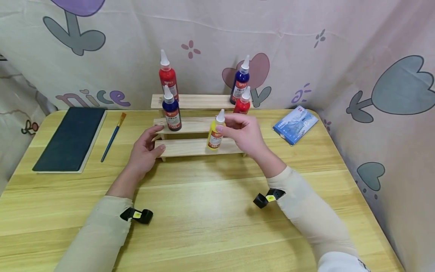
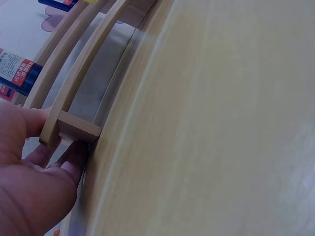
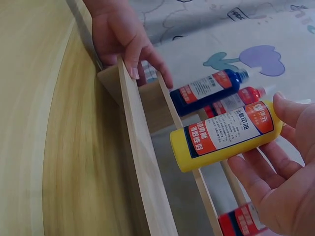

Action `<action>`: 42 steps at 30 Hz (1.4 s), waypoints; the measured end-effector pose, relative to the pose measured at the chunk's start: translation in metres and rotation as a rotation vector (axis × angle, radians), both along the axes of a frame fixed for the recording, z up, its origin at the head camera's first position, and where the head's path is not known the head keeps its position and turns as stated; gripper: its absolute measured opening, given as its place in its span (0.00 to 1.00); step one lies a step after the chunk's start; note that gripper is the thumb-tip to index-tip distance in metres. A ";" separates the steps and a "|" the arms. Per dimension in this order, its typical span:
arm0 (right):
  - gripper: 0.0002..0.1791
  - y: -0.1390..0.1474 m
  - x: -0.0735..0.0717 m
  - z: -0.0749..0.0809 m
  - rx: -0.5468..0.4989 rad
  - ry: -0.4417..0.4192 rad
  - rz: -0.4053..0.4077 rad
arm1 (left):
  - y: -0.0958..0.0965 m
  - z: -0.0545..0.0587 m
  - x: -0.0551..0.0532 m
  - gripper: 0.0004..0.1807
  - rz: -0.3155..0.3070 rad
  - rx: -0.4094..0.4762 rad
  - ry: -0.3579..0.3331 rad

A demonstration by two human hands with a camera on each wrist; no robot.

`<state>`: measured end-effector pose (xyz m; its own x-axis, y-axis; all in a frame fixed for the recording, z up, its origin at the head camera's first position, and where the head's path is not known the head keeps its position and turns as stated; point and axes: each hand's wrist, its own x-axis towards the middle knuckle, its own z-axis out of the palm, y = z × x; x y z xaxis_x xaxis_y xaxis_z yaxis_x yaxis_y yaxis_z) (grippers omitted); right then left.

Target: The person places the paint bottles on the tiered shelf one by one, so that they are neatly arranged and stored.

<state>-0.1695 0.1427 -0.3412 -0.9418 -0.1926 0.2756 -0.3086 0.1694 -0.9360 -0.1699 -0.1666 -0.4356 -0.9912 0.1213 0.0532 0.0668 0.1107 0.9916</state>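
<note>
My right hand (image 1: pixel 245 135) pinches a yellow ink bottle (image 3: pixel 226 133) with a white nozzle near its top. The bottle is held over the lowest step of a three-tier wooden rack (image 1: pixel 190 148); in the right wrist view its base looks apart from the front board. At the rack's left end, my left hand (image 1: pixel 142 153) grips the lowest board, thumb on the front. A blue bottle (image 1: pixel 172 115) stands on the middle step at left, a red bottle (image 1: pixel 168 78) behind it. Another blue bottle (image 1: pixel 239 85) is on the top step at right. A second red bottle (image 1: pixel 242 105) is partly hidden by my right hand.
On the left of the table (image 1: pixel 204 219) lie a dark notebook (image 1: pixel 69 139) and a paintbrush (image 1: pixel 113 136). A blue flat box (image 1: pixel 295 124) lies right of the rack. A patterned curtain (image 1: pixel 210 34) hangs close behind the rack.
</note>
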 end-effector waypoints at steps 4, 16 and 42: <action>0.15 -0.008 -0.002 -0.003 -0.003 0.009 0.017 | 0.000 0.001 0.001 0.34 0.001 0.004 0.000; 0.16 -0.016 -0.003 -0.013 0.026 0.009 0.020 | 0.001 0.003 0.002 0.34 0.003 -0.011 -0.021; 0.21 -0.012 0.004 -0.023 0.054 0.017 0.037 | 0.007 0.004 0.004 0.34 -0.009 -0.001 -0.007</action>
